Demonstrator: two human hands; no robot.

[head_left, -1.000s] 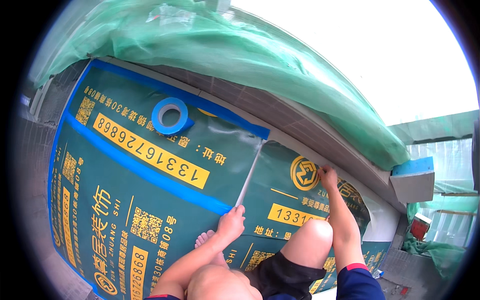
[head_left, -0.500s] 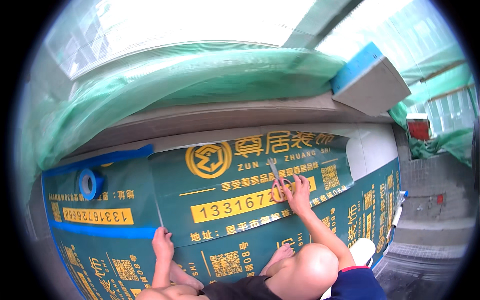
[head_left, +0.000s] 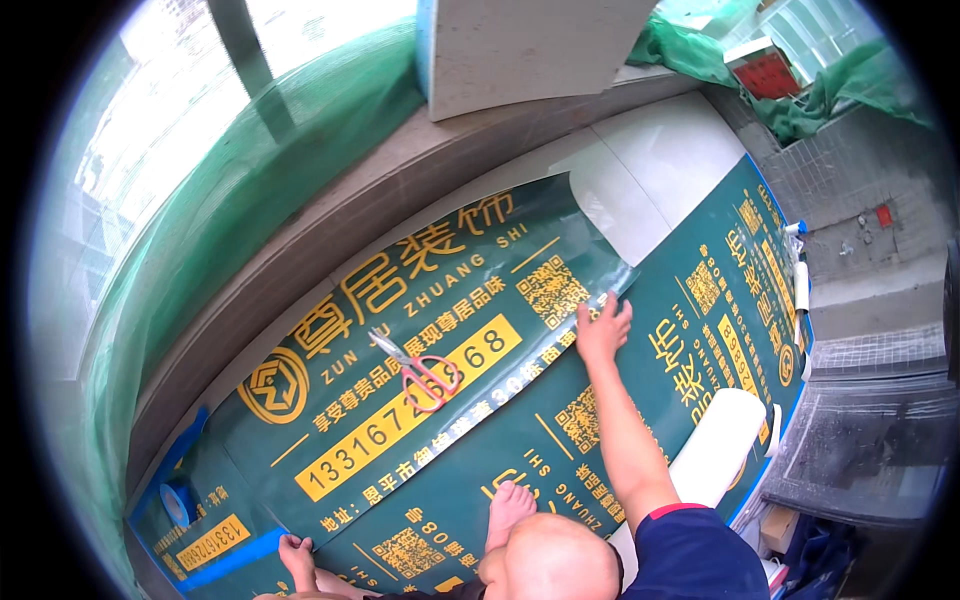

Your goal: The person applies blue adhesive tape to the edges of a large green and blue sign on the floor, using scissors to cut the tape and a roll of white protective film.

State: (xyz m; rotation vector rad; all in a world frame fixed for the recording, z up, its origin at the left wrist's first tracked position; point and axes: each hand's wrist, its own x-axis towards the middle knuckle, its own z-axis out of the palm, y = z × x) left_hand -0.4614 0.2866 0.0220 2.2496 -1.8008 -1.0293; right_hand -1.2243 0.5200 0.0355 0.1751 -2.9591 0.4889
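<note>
A loose dark green printed sheet (head_left: 450, 305) with yellow lettering lies over a floor covering of the same pattern. My left hand (head_left: 297, 560) pinches the sheet's lower left corner, beside a strip of blue tape (head_left: 240, 560). Out at the sheet's lower right edge, my right hand (head_left: 603, 328) rests with fingers spread and nothing gripped. Between the hands, scissors (head_left: 425, 380) with pink handles lie on the sheet, blades pointing away to the left. A roll of blue tape (head_left: 180, 504) sits beyond my left hand.
A white roll (head_left: 722, 440) lies near my right arm. Green netting (head_left: 260, 220) hangs along a concrete ledge (head_left: 330, 215) at the far left. On that ledge leans a large grey board (head_left: 525, 55). White floor tiles (head_left: 640, 170) show past the sheet's far end.
My right hand has let go of the scissors and moved to the sheet's right edge. The scissors stay on the sheet. The view has turned to the right; my left hand still pinches the corner.
</note>
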